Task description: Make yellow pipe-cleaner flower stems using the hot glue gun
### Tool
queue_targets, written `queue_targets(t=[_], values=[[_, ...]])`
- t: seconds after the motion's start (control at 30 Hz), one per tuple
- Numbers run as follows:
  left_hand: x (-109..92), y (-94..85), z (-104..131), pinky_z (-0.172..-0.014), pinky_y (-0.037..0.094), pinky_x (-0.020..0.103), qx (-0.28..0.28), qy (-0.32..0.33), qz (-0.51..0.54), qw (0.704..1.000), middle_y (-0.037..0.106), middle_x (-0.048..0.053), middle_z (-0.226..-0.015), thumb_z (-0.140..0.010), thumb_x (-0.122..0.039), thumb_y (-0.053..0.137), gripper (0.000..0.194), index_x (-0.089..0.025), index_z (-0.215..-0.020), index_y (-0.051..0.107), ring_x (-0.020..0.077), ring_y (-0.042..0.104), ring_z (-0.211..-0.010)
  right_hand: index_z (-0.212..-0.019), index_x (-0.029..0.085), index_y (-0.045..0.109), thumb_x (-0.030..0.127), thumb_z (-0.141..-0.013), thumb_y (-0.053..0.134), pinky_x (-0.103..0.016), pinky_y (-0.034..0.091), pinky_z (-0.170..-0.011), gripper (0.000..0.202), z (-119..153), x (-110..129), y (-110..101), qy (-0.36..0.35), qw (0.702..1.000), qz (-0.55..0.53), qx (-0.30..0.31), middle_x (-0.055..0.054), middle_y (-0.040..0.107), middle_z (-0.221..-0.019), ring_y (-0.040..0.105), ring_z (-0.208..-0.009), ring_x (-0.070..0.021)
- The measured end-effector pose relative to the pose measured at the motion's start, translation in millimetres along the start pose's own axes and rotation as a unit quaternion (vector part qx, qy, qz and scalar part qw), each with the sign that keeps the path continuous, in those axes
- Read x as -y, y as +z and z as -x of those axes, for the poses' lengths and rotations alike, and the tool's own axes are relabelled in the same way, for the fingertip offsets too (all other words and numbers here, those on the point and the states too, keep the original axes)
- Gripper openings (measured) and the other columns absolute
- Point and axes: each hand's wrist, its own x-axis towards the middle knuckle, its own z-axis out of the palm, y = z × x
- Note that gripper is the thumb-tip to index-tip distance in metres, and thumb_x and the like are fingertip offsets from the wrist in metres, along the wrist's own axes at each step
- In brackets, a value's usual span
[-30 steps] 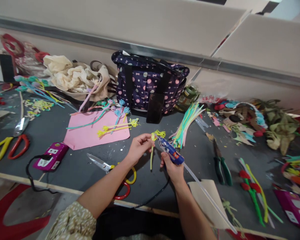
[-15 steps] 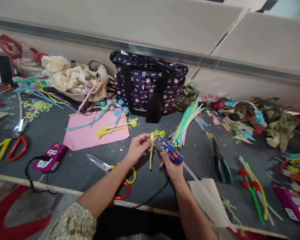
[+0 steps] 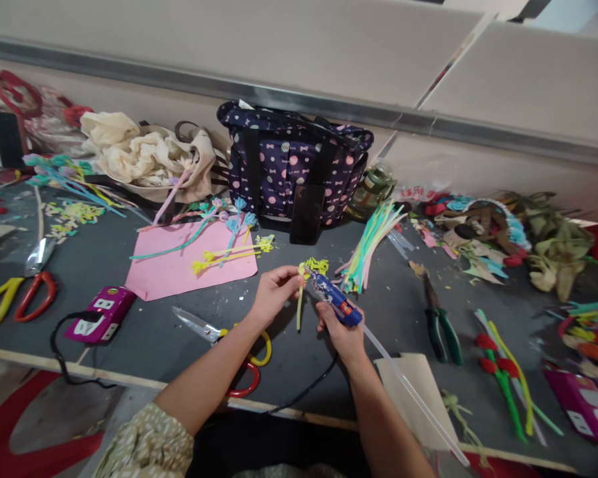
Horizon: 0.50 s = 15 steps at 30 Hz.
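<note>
My left hand pinches a yellow pipe-cleaner stem near its top, and the stem hangs down below the fingers. A blue hot glue gun is gripped in my right hand, its nozzle at the stem's top; whether it touches, I cannot tell. A long clear glue stick sticks out of the gun's back. Just beyond the nozzle lies a small pile of yellow pieces. Scissors with red and yellow handles lie partly under my left forearm.
Finished yellow stems rest on pink paper. Behind stand a phone and a dark patterned bag. Pastel pipe cleaners, pliers and a cardboard piece lie right; a purple box with a black cord sits left.
Both hands stay almost in place. The glue gun and the yellow stem have shifted very slightly left and up.
</note>
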Motion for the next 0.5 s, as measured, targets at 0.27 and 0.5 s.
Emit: queue_targets(t=[0.27, 0.5], values=[[-0.9, -2.6, -2.0, -0.052, 0.043, 0.022, -0.020, 0.023, -0.039, 0.999, 0.061, 0.001, -0.065, -0.074, -0.036, 0.069, 0.021, -0.015, -0.079, 0.070, 0.0089, 0.051, -0.053, -0.080, 0.018, 0.064, 0.041, -0.071, 0.072, -0.025, 0.049, -0.050, 0.026, -3.0, 6.9, 1.4, -0.070, 0.988, 0.103, -0.090, 0.002, 0.060, -0.060, 0.055, -0.049, -0.0124], [-3.2, -7.6, -6.5, -0.050, 0.044, 0.020, -0.027, -0.031, 0.085, 0.996, 0.063, 0.002, -0.072, -0.072, -0.036, 0.071, 0.023, -0.015, -0.081, 0.068, 0.0075, 0.051, -0.054, -0.086, 0.018, 0.062, 0.034, -0.076, 0.067, -0.027, 0.048, -0.066, 0.019, -15.9, 2.6, -2.3, -0.114, 0.977, 0.114, -0.137, -0.002, 0.064, -0.078, 0.060, -0.068, -0.0148]])
